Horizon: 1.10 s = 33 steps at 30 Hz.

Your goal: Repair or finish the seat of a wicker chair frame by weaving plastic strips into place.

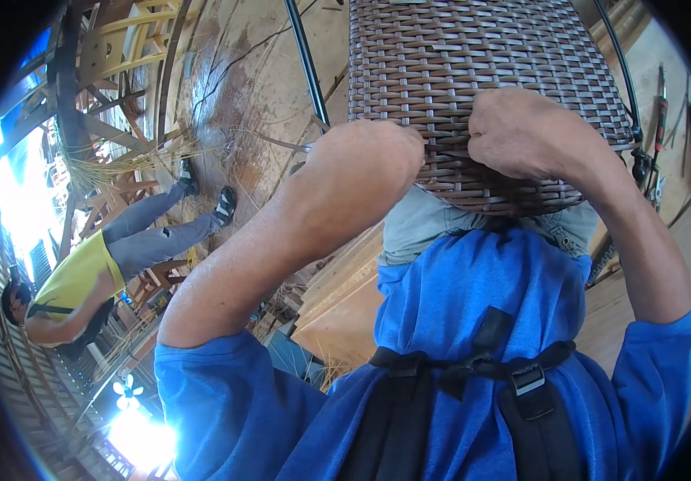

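Observation:
A brown woven wicker panel [441, 60] with a dark metal frame [307, 60] rests against my lap. My left hand [373, 151] is closed at the panel's left near edge, its fingers mostly hidden under the back of the hand. Beside its wrist a thin pointed strip [283, 144] sticks out to the left; whether the hand holds it is unclear. My right hand [513, 132] lies on the weave a little to the right, fingers curled down and pressed together. Between the two hands the strands look dark and slightly uneven. What either hand grips is hidden.
A red-and-black handled tool [660, 120] lies at the right. Wooden boards [341, 301] are stacked left of my lap. Another person in a yellow shirt [77, 276] stands at the left, near wooden frames [125, 48]. A dark cord [229, 68] runs along the floor.

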Each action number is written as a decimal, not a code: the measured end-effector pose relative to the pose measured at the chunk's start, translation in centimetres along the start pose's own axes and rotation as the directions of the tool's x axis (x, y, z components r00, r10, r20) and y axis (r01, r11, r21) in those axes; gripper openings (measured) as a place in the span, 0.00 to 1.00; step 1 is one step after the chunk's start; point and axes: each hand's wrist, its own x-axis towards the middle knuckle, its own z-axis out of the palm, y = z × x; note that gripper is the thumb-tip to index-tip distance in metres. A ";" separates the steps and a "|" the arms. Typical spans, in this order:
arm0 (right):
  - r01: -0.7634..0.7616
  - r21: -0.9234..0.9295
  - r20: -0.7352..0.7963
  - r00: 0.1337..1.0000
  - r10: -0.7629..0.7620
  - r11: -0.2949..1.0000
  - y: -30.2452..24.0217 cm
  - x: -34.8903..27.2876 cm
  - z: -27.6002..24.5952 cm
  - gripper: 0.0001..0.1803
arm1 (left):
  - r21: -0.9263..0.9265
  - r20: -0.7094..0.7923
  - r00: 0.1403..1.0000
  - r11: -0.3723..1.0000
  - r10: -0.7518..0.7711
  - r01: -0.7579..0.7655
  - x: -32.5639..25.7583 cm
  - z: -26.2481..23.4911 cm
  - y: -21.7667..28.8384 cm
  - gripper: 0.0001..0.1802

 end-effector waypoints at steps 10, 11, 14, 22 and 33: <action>-0.023 0.034 -0.090 0.996 0.026 0.999 -0.6 0.3 0.9 0.11 | -0.056 0.043 0.999 0.998 0.008 -0.005 -0.4 1.1 -1.7 0.13; 0.012 0.001 -0.164 0.986 -0.012 1.000 -0.7 -0.2 1.1 0.10 | -0.086 0.031 0.999 0.996 0.014 -0.011 -0.5 1.0 -1.8 0.12; 0.040 0.030 -0.300 0.954 -0.029 0.999 -1.2 -1.6 1.5 0.10 | -0.006 0.066 0.991 0.993 -0.119 0.120 -0.8 -0.3 -0.9 0.12; 0.218 0.073 -0.568 0.811 -0.140 0.973 0.0 -3.1 3.4 0.07 | 0.094 0.060 0.984 0.982 -0.171 0.165 -0.7 -1.1 0.4 0.10; 0.219 0.163 -0.554 0.827 -0.095 0.962 0.5 -3.3 3.3 0.08 | 0.119 0.045 0.992 0.987 -0.114 0.108 -0.4 -1.0 0.5 0.10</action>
